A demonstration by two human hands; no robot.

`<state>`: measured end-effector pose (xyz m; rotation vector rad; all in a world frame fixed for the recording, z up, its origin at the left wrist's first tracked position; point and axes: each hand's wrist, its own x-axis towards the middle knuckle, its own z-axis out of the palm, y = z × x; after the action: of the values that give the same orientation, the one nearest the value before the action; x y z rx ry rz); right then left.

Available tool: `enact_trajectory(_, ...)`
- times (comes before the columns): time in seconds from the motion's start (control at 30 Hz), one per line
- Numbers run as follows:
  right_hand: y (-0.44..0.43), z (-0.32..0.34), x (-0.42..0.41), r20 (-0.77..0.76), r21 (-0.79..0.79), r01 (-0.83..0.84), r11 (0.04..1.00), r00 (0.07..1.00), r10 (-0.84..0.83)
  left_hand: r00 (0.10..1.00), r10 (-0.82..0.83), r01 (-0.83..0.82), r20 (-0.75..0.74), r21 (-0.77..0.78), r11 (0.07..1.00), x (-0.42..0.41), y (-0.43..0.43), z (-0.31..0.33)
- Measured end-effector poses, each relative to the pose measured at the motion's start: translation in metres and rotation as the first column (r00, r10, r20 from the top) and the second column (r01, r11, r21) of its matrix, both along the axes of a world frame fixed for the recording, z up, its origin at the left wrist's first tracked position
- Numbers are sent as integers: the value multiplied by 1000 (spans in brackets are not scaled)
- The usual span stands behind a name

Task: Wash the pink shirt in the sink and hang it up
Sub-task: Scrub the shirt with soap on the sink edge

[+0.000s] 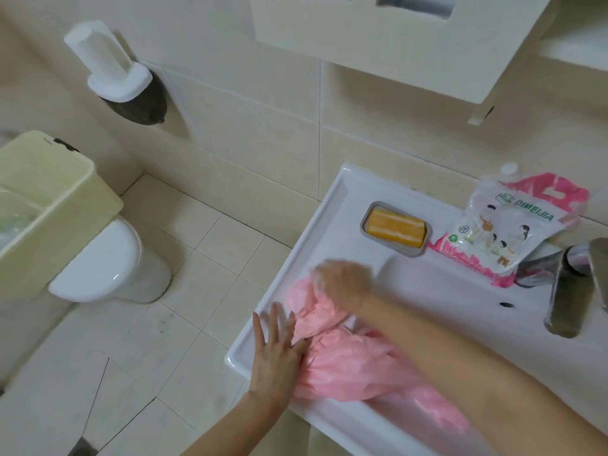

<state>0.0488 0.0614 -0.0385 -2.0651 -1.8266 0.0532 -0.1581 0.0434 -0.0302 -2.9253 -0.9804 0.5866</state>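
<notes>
While its fingers (274,324) lie straight, left hand (276,353) presses the pink shirt (345,370).

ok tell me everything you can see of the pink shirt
The shirt is thin, pale pink cloth, crumpled and bunched. It lies over the left ledge of the white sink and trails down into the basin. The left hand lies flat against its edge, and the blurred right hand sits on its upper bunch.
</notes>
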Motion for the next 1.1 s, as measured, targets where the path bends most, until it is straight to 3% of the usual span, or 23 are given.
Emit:
enact_trajectory(0.07, 10, 3, 11, -38, -50, 207, 977, 977, -209, 1000, -12, 12, 13, 20, 1000, -2, -3, -1)
enact_trajectory(0.1, 5, 12, -3, -90, -65, 146, 987, 984, -152, 1000, -4, 4, 16, 7, 1000, -1, -3, 1)
enact_trajectory(0.13, -5, 14, -28, -113, -46, -27, 999, 993, 21, 1000, 11, -11, 23, 3, 1000, 0, -3, 4)
enact_trajectory(0.2, -21, -2, -40, 49, 112, -250, 962, 968, 246, 1000, 13, -13, 25, 2, 1000, 0, -3, 4)
enact_trajectory(0.23, -17, -2, -25, 73, 94, -244, 965, 968, 238, 1000, 8, -8, 18, -7, 1000, 0, -2, 1)
enact_trajectory(0.33, 15, 1, 29, 36, 112, 172, 979, 983, -177, 1000, -13, 12, 19, 14, 1000, -2, 0, -1)
enact_trajectory(0.37, 13, 1, 18, -6, 45, 190, 981, 982, -189, 1000, -16, 16, 26, 9, 1000, -3, -1, -2)
enact_trajectory(0.4, 5, 5, -3, -69, -52, 75, 996, 995, -78, 1000, -1, 1, 24, -10, 1000, -2, -1, 0)
enact_trajectory(0.43, -6, -4, -32, -65, -20, -105, 994, 992, 103, 999, 10, -10, 33, -6, 1000, -2, -1, 3)
enact_trajectory(0.5, -16, -4, -30, -22, 30, -253, 967, 967, 254, 1000, 12, -11, 26, -17, 1000, -1, -1, 3)
enact_trajectory(0.53, -9, 3, -13, -38, -69, -190, 979, 982, 187, 1000, 8, -7, 19, -13, 1000, -1, 0, 3)
enact_trajectory(0.6, 14, 7, 30, 2, -21, 210, 978, 978, -210, 1000, -7, 7, 28, 8, 1000, -2, 0, 3)
enact_trajectory(0.63, 11, 7, 27, -8, -27, 262, 965, 965, -262, 1000, -16, 16, 26, 6, 1000, -3, -2, 2)
enact_trajectory(0.67, 5, 14, 13, -88, -58, 167, 984, 981, -172, 1000, -8, 8, 17, -8, 1000, -2, -1, 1)
enact_trajectory(0.7, -4, 13, -17, -102, -42, -48, 998, 994, 44, 1000, 0, 0, 8, -11, 1000, -1, -1, 3)
enact_trajectory(0.77, -18, -3, -31, 38, 96, -274, 957, 962, 272, 1000, 6, -6, -15, -40, 999, -1, 1, 1)
enact_trajectory(0.8, -17, 2, -19, 53, 25, -264, 964, 963, 263, 1000, 1, -2, -11, -44, 999, -1, 2, -1)
enact_trajectory(0.9, 4, 7, 28, 31, 43, 157, 987, 987, -159, 1000, -23, 24, 19, -16, 1000, -4, 2, -1)
enact_trajectory(0.93, 1, 11, 18, -11, -16, 145, 989, 989, -145, 1000, -20, 20, 13, -34, 999, -4, 1, -1)
enact_trajectory(0.97, -6, 10, -4, -46, -85, 1, 996, 999, -5, 1000, -9, 9, 13, -42, 999, -3, 2, -1)
enact_trajectory(1.03, -19, -8, -33, 40, 58, -269, 962, 963, 267, 1000, -1, 3, 24, -51, 999, -3, 2, 0)
enact_trajectory(1.07, -19, 1, -23, 52, 23, -307, 951, 951, 306, 1000, -5, 6, 31, -51, 999, -2, 3, -1)
enact_trajectory(1.1, -11, 5, -4, 58, -88, -231, 969, 970, 237, 999, -3, 5, 35, -42, 999, -3, 3, 0)
